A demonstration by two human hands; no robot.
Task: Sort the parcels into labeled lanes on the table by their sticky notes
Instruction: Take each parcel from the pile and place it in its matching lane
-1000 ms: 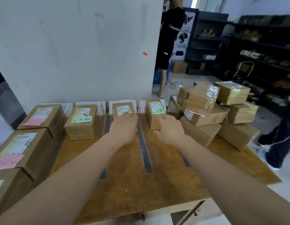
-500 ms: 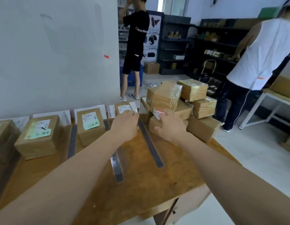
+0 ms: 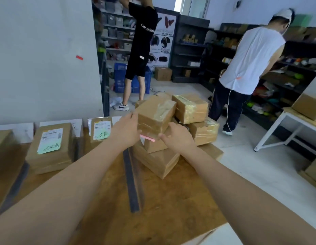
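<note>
A tape-wrapped cardboard parcel (image 3: 156, 112) lies tilted on top of a pile of parcels (image 3: 157, 161) at the table's right side. A pink sticky note (image 3: 147, 138) shows at its lower front edge. My left hand (image 3: 126, 129) holds the parcel's left side, thumb near the top edge. My right hand (image 3: 176, 137) grips its lower right front, fingers curled against the cardboard. Two parcels with green sticky notes (image 3: 50, 145) (image 3: 101, 131) lie in lanes to the left.
Dark tape strips (image 3: 131, 183) split the wooden table (image 3: 162, 200) into lanes, with white label cards (image 3: 60, 122) against the wall. A person in black (image 3: 139, 55) and a person in a white top (image 3: 247, 68) stand by shelves. A white table (image 3: 286, 121) is at the right.
My view has swung right, from the lanes to the pile. Both hands moved off the lane parcels, rose to the top tilted parcel and closed on its sides.
</note>
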